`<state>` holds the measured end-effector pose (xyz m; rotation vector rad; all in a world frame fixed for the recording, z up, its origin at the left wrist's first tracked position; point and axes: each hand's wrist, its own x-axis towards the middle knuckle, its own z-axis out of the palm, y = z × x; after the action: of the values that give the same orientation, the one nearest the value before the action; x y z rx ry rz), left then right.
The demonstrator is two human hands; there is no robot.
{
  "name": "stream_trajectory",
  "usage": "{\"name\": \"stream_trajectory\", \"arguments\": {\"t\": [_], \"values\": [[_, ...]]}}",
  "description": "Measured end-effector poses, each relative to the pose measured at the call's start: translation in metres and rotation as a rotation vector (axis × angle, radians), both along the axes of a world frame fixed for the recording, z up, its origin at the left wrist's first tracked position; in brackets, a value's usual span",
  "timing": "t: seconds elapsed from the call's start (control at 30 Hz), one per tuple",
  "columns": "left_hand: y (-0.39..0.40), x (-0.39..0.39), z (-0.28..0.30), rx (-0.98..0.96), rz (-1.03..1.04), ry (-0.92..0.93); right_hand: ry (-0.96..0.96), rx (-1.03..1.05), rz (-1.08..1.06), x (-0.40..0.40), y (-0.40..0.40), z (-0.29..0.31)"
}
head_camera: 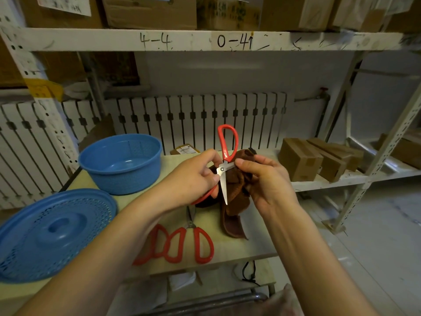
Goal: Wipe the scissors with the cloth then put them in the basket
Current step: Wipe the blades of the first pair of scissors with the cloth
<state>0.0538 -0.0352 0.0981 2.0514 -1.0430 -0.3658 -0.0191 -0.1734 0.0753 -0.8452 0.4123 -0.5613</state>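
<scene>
Red-handled scissors [224,165] held open above table [239,247]; left hand [193,179] grips lower handle, right hand [266,179] pinches blade with brown cloth [234,201]. Beneath: spare scissors [196,240]. Left: basket [120,165], nothing inside; lid [52,233]. Behind: radiator [196,119], shelving [205,39].

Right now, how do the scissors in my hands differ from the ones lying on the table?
The held scissors are up in the air, spread open, gripped by the left hand, while the right hand presses the brown cloth to one blade. The table scissors lie flat and untouched, partly hidden by the left forearm. The held pair's blades look bright, the table pair's darker. Both have red loop handles.
</scene>
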Motion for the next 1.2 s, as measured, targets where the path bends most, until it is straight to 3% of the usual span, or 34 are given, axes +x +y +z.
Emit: {"name": "stream_trajectory", "arguments": {"t": [0.27, 0.4, 0.63, 0.73, 0.9, 1.0, 1.1, 1.2], "values": [[0.021, 0.005, 0.002, -0.066, 0.061, 0.119, 0.085, -0.053, 0.021, -0.009, -0.020, 0.009], [0.017, 0.008, 0.000, -0.156, 0.102, 0.156, 0.209, -0.432, 0.097, -0.015, -0.020, 0.023], [0.008, 0.006, -0.001, -0.292, 0.137, 0.198, 0.289, -1.083, -0.076, -0.027, -0.029, 0.040], [0.003, 0.004, -0.004, -0.309, 0.137, 0.202, 0.367, -1.187, -0.019, -0.025, -0.029, 0.019], [-0.002, 0.000, -0.010, -0.288, 0.134, 0.246, 0.824, -1.396, 0.342, -0.014, -0.021, -0.039], [0.000, 0.000, -0.012, -0.280, 0.144, 0.271, 0.950, -1.483, 0.444, -0.010, -0.013, -0.040], [0.005, 0.003, -0.014, -0.311, 0.160, 0.290, 1.003, -1.566, 0.407, -0.011, -0.009, -0.014], [0.011, 0.007, -0.015, -0.382, 0.171, 0.337, 0.831, -1.548, 0.260, -0.015, -0.008, 0.015]]}}
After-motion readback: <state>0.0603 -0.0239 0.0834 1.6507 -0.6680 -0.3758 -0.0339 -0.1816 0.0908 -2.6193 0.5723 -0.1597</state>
